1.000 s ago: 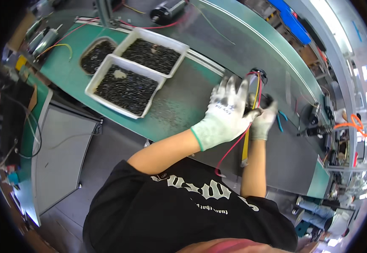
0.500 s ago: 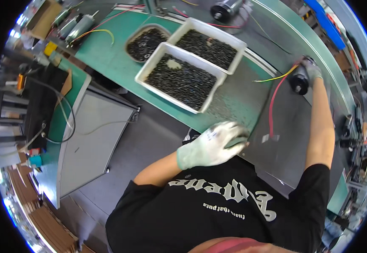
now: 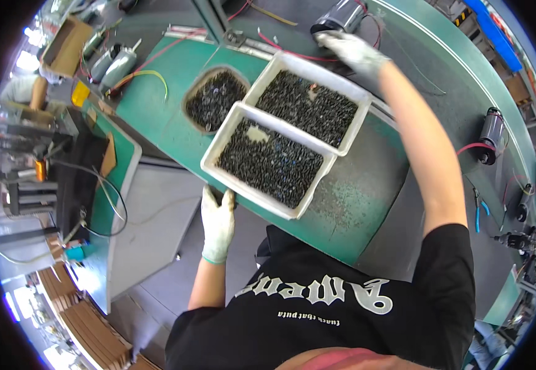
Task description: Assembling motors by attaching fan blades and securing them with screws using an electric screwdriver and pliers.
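My right hand [image 3: 355, 54], in a white glove, reaches forward to a cylindrical black motor [image 3: 349, 13] at the far edge of the work surface. Its outstretched fingers overlap the motor's near black end; whether they touch it is unclear. My left hand [image 3: 217, 225], gloved too, is open beside the near edge of the green table, thumb and fingers apart, holding nothing. Just ahead of it stands a white tray [image 3: 252, 200] full of small black pieces. Behind that is a second white tray [image 3: 357, 126] of similar pieces, with a rounded bin [image 3: 188, 102] of them at its left.
Another motor [image 3: 491, 132] with a red lead lies at the right, near blue-handled pliers [image 3: 477, 213]. A metal post [image 3: 209, 18] rises behind the trays. More motors [image 3: 120, 65] and an open cardboard box [image 3: 64, 46] are at far left. A grey panel [image 3: 151, 228] stands left.
My right hand has left the motor at the right and moved left and forward to the far one. My left hand has moved left to the table edge. The view has shifted.
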Motion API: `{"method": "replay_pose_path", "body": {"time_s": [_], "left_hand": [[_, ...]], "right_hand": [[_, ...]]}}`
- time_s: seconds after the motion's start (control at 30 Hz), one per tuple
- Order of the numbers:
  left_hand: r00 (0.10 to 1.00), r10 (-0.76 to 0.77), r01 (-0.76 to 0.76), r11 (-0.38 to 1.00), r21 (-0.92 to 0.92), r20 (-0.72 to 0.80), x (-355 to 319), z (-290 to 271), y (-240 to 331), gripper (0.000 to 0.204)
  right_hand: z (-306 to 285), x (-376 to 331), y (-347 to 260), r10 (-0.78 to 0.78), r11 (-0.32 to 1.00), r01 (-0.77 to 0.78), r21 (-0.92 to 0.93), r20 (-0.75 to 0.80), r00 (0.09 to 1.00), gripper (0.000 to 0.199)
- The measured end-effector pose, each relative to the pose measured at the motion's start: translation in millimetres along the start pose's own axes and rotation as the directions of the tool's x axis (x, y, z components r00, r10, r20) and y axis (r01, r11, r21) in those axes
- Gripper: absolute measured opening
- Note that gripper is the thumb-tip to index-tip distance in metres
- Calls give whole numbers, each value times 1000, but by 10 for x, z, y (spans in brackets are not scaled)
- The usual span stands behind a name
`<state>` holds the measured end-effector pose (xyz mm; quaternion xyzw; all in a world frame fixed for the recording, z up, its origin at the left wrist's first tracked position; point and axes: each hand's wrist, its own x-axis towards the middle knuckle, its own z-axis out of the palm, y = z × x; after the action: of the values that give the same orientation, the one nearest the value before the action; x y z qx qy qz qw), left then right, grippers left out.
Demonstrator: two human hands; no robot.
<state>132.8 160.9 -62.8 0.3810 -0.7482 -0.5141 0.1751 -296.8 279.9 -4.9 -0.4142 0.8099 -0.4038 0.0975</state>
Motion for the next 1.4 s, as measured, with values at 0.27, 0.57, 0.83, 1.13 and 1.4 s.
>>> {"method": "replay_pose_path", "body": {"time_s": [0.27,0.57,0.83,1.13,1.4], "left_hand": [[991,-117,123,986,-110,57,-221,27,24,37],[876,93,-182,972,147,473,-814,-116,839,19],[417,689,-907,355,226,593,-276,391,1597,14],[345,664,-877,-24,480,664,1399,1358,1509,31],[416,563,-826,-96,556,714,1519,1392,1430,33]], "right_hand": [[210,227,139,328,937,-327,125,18,945,52],[-1466,-1348,-429,368,681,-150,-717,158,916,48],[-1123,-3215,-1049,521,628,-487,-606,-137,843,29],[-226,-4036,-1056,498,747,-617,-245,-408,765,29],[-757,-4456,-930,411,890,-402,217,4,912,38]]}}
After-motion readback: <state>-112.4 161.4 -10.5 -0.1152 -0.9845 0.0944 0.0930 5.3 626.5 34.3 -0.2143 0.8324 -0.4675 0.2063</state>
